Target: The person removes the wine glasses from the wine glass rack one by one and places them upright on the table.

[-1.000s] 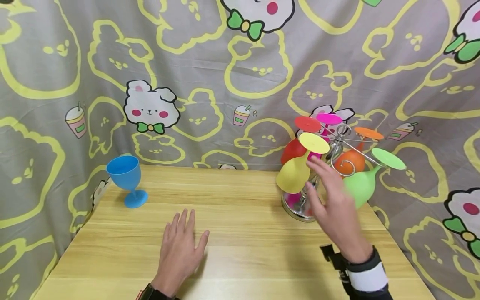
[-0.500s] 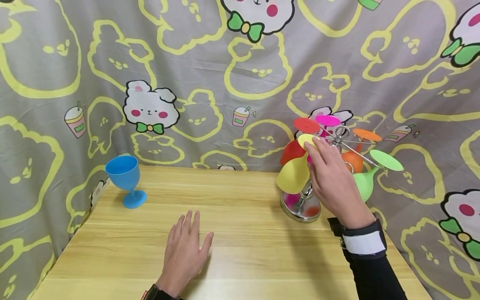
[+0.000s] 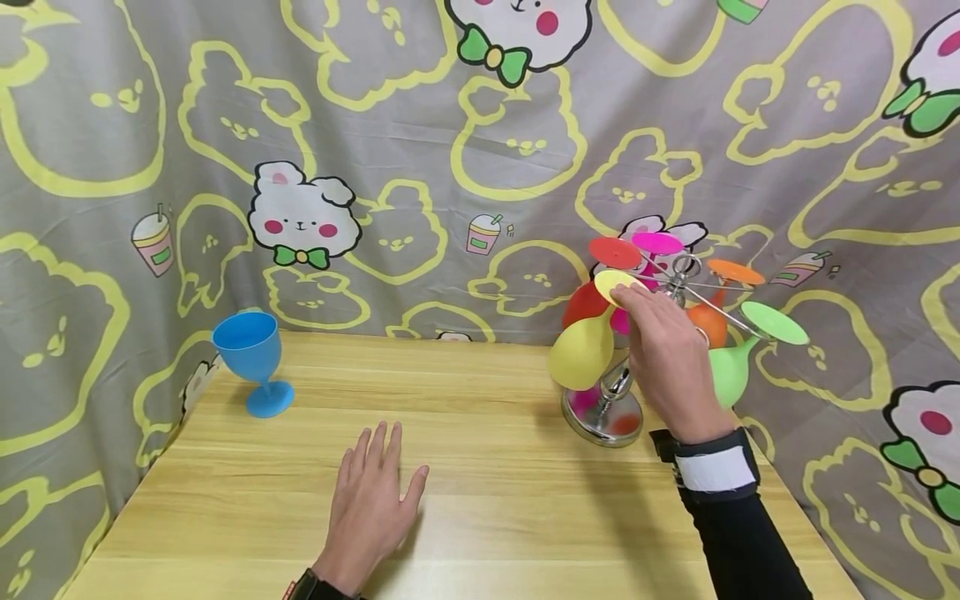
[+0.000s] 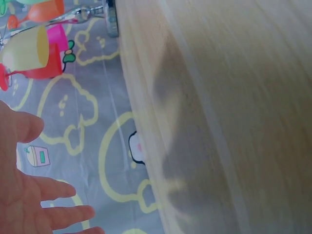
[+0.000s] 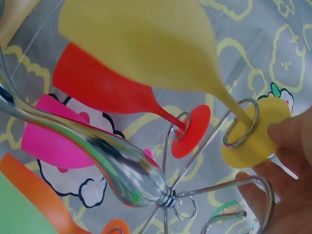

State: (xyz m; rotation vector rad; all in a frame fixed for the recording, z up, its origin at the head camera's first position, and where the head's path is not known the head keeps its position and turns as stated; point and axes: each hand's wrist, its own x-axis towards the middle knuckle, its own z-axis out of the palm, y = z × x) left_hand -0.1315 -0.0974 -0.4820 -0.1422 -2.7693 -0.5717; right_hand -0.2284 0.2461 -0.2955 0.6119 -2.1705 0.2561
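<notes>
My right hand (image 3: 671, 367) is at the metal goblet rack (image 3: 600, 417). Its thumb and fingers pinch the round foot of the yellow goblet (image 3: 581, 354). That goblet hangs bowl-down, tilted, and the right wrist view shows its stem (image 5: 229, 105) inside a wire loop (image 5: 249, 129). Red (image 5: 102, 85), pink (image 5: 56, 131), orange (image 3: 708, 321) and green (image 3: 731, 371) goblets hang from the other arms of the rack. With fingers straight and thumb spread, my left hand (image 3: 371, 508) is over the table, holding nothing. Part of the rack is hidden behind my right hand.
A blue goblet (image 3: 251, 354) stands upright on the wooden table (image 3: 465, 467), at the far left. Behind the table hangs a grey curtain (image 3: 420, 125) with cartoon figures, which also runs along both sides.
My right hand has moved from in front of the rack onto the yellow goblet's foot and now pinches it. The yellow goblet's bowl has shifted slightly left. My left hand has barely moved.
</notes>
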